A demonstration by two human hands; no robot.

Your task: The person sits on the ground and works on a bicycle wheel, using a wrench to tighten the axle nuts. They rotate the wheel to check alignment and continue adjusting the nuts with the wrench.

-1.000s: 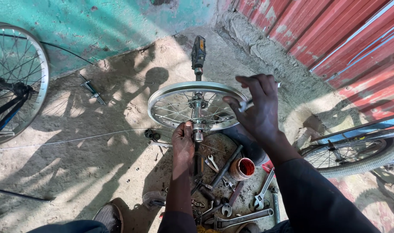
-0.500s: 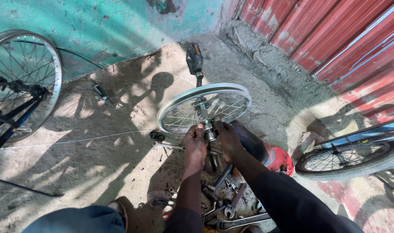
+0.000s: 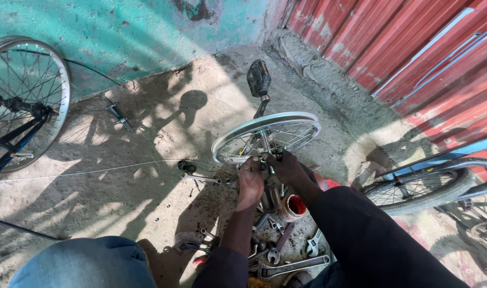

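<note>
Two hands meet at frame centre: left hand and right hand, both curled closed around the hub of one small spoked wheel. Two further bicycle wheels show, upper left and right. One red tin and several spanners lie below.

Outdoor bicycle repair spot, roadside-workshop type. Bare concrete floor in sunlight, flaking teal wall, red corrugated metal sheeting. Loose spoked wheel with a pedal behind it, more bike wheels left and right. Wrenches and small parts lie scattered on the ground beside a small red tin.
</note>
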